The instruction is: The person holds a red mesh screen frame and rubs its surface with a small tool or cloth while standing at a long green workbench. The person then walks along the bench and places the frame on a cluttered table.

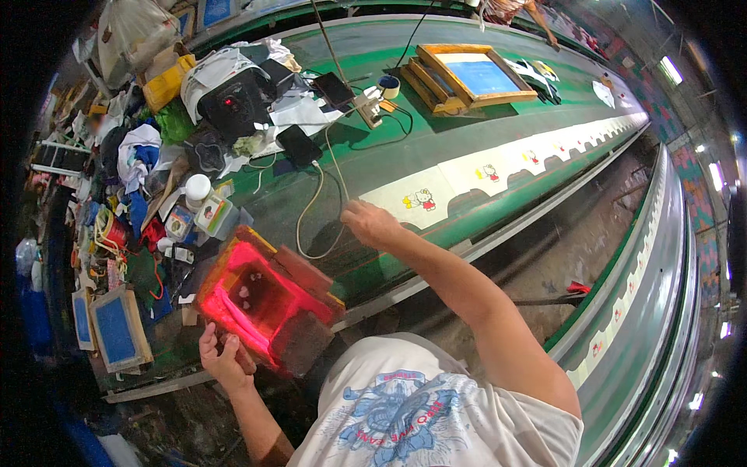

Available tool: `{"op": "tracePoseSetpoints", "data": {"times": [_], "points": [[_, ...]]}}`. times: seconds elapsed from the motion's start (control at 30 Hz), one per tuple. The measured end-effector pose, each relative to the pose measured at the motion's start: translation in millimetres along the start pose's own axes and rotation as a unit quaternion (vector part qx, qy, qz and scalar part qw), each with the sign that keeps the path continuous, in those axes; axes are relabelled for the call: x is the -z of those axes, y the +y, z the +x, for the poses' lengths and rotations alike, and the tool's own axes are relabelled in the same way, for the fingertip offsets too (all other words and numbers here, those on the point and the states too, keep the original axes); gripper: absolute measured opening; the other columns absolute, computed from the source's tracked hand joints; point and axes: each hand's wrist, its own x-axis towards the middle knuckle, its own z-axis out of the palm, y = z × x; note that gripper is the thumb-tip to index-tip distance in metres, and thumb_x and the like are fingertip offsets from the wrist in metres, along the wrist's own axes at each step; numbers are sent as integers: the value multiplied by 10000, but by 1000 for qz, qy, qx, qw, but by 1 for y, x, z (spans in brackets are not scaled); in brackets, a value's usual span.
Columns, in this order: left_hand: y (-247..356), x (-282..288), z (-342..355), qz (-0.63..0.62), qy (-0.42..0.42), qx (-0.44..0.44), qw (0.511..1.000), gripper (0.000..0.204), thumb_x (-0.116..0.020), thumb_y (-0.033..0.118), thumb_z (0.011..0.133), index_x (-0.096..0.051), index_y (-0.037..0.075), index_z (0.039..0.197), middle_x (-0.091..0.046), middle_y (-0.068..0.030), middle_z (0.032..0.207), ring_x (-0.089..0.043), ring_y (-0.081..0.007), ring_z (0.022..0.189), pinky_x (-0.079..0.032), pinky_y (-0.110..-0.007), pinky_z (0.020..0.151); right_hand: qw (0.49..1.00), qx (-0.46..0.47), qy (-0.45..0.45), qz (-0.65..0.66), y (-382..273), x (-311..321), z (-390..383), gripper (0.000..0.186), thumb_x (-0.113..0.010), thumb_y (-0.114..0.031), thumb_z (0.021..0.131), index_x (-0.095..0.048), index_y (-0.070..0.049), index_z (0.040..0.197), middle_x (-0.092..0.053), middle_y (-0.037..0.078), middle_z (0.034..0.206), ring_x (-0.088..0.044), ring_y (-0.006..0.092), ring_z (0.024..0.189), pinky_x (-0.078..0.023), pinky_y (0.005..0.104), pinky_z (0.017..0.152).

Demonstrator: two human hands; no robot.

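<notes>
My left hand grips the lower left of a small screen-printing frame, its inside coated in bright pink ink, with a dark pad at its lower right. My right hand is curled at the near end of a row of pale printed panels on the green table, beside a looped white cable; I cannot make out what, if anything, is between its fingers. The nearest panels carry small cartoon figures in red, yellow and black.
Clutter, a white jar, phones and a power strip crowd the table's left. Wooden screens sit at the back. A second long table runs along the right. Another person is at the far top.
</notes>
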Motion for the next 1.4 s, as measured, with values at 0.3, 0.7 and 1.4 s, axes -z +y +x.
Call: {"op": "tracePoseSetpoints", "data": {"times": [0.3, 0.7, 1.4], "points": [[-7, -17, -8, 10, -10, -17, 1000, 549, -782, -126, 880, -680, -23, 1409, -678, -165, 1483, -697, -195, 1204, -573, -361, 1081, 998, 0, 48, -40, 5, 6, -31, 331, -716, -45, 950, -719, -73, 1280, -695, 143, 1297, -696, 373, 1234, -570, 502, 1087], [-31, -150, -1, 107, -41, -67, 991, 628, -845, -131, 816, -681, -53, 1416, -643, -226, 1606, -647, -285, 1433, -496, -441, 1255, 881, -131, 112, 440, 34, 61, -147, 368, -673, -96, 1132, -687, -33, 1495, -725, 140, 1490, -693, 290, 1376, -554, 415, 1150], [-162, -420, -22, 106, -162, 102, 976, 356, -893, -85, 828, -789, -24, 1163, -614, -258, 1670, -737, -224, 1296, -599, -376, 1090, 925, -160, 162, 303, 173, 148, -243, 611, -794, 22, 1001, -628, -26, 1587, -681, 192, 1541, -682, 339, 1380, -555, 466, 1179]]}}
